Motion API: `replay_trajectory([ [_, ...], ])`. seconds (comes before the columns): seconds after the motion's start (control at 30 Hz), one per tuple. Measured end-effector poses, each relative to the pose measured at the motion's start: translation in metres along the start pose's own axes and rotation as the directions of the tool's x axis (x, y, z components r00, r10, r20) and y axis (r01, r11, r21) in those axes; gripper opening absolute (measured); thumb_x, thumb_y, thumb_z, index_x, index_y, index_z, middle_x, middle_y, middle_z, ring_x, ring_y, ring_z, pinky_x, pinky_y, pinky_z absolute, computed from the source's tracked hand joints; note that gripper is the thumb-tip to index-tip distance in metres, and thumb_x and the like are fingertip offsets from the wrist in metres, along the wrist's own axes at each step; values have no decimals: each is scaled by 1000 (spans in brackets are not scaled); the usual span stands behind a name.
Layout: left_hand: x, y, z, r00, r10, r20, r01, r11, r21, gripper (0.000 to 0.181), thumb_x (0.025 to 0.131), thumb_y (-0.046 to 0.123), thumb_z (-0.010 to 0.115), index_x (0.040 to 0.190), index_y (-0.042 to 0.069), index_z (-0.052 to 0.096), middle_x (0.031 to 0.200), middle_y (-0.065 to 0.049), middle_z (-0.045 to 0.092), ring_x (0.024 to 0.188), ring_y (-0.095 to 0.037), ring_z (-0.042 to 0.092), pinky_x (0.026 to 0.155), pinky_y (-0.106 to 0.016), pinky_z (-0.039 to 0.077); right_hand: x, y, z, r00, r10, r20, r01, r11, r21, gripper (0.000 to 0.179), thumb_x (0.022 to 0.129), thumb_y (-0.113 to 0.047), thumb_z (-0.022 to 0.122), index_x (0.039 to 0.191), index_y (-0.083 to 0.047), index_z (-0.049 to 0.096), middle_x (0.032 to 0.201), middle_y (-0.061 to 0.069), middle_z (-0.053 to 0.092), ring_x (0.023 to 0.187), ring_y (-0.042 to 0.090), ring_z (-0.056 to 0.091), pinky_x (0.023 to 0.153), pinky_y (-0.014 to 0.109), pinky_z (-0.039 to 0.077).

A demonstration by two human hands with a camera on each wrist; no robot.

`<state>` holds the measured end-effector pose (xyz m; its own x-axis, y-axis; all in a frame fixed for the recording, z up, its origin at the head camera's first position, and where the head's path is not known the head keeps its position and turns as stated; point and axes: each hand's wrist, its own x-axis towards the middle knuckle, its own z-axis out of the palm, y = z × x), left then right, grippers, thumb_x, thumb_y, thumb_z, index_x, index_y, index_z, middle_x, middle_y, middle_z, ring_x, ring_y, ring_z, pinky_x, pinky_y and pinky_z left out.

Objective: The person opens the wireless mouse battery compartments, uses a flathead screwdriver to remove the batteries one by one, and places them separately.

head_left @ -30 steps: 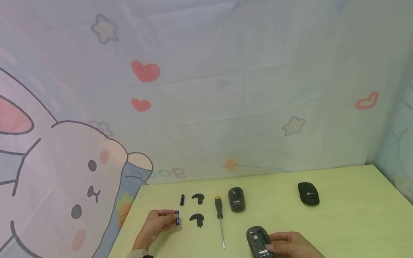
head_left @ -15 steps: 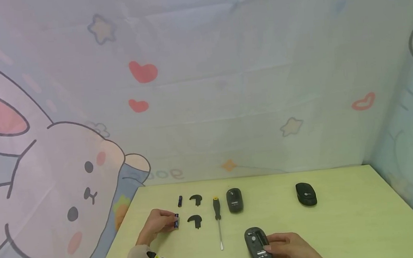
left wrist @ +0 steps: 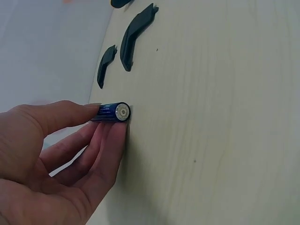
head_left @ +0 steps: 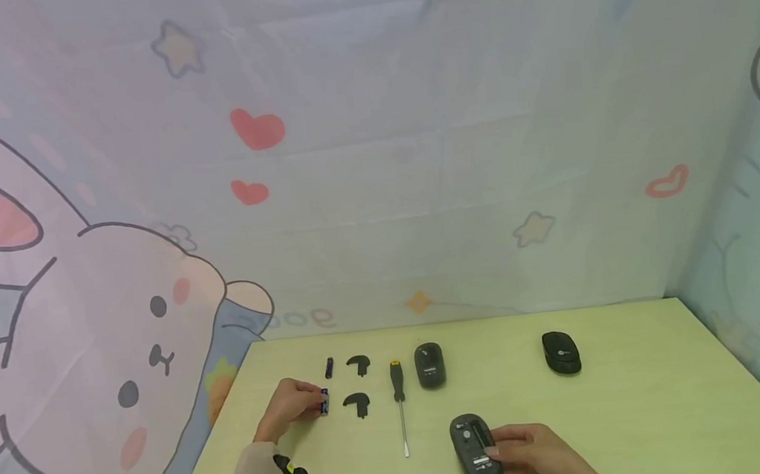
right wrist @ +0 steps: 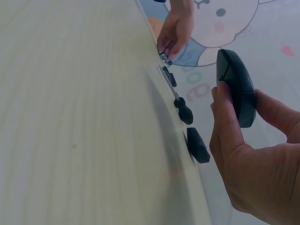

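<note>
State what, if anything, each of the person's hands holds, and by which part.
The left hand pinches a blue battery by its curved sides, one end uncovered. The right hand grips an upturned dark mouse by one long edge.

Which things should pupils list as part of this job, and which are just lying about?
Part of the job:
held battery, in the left grip
held mouse, in the right grip
perhaps loose battery, far curved piece, near curved piece

Lying about, it seems:
screwdriver
mouse beside the screwdriver
rightmost mouse
</note>
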<state>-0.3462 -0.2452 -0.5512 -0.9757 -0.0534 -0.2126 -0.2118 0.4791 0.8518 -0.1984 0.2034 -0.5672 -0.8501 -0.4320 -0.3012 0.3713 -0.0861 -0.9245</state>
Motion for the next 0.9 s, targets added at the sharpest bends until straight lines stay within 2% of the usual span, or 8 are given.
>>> replay_trajectory([
  [0.17,1,2,2,1000,7,-3,-7,997,75,18,93,4,75,105,-9,75,90,-16,78,73,-15,74,70,-34,68,1,3,0,1000,-5,0,5,1000,0,62,101,-16,70,146,19,46,129,17,72,107,21,75,97,39,64],
  [0.3,2,4,3,1000,-3,-16,4,995,103,17,93,5,76,104,-8,76,87,-15,79,71,-14,74,69,-33,68,0,3,0,1000,-8,1,8,1000,0,62,101,-16,70,145,19,47,130,17,72,107,21,75,97,38,65],
  [0.9,0,7,4,999,12,-31,-7,992,128,16,91,5,77,100,-8,77,86,-12,79,72,-14,74,70,-34,68,-3,-2,3,1000,-11,12,11,1000,13,62,102,-16,69,146,21,44,130,16,71,110,21,74,98,38,64],
])
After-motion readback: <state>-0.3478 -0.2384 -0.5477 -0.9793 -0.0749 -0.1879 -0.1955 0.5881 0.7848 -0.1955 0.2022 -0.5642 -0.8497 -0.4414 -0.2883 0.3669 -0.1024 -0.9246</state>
